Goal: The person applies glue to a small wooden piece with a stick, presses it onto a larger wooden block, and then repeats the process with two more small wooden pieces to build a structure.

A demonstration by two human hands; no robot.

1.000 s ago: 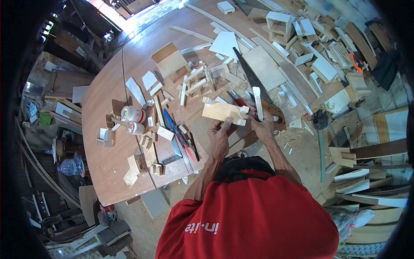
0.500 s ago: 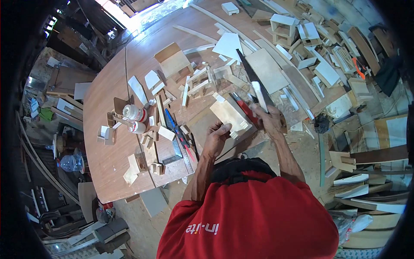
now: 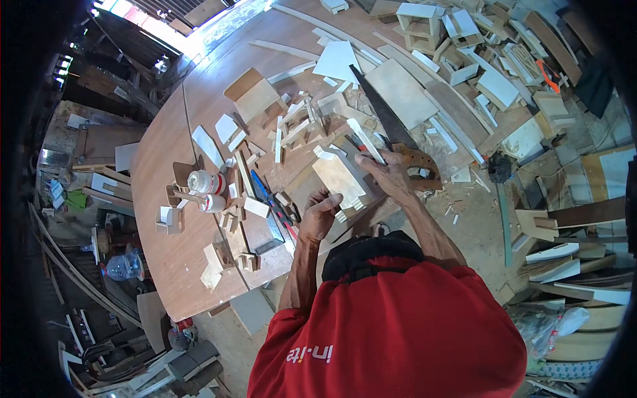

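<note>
My left hand (image 3: 321,215) is closed on the near left corner of a small pale wooden box (image 3: 340,176), its thumb lying on top. Notched, finger-like ends show along the box's edges. In my closed right hand (image 3: 390,176) is a narrow white-faced wood strip (image 3: 365,140), slanting up and left above the box's right side. A handsaw (image 3: 379,106) lies just beyond that hand, its wooden handle (image 3: 422,164) to the right. Part of a dark tool beside the box is mostly hidden by my right hand and the strip.
On the brown table (image 3: 159,259) are white jars (image 3: 207,182), blue-handled pliers or a similar tool (image 3: 263,190), small wooden frames (image 3: 296,126) and a plywood sheet (image 3: 402,93). Wood pieces are heaped at the right (image 3: 499,89). A green strip (image 3: 504,225) stands near the right edge.
My right hand has moved left, bringing the white strip over the box's right side and uncovering the saw handle. The red tool beside the box is now mostly covered. The view has shifted slightly.
</note>
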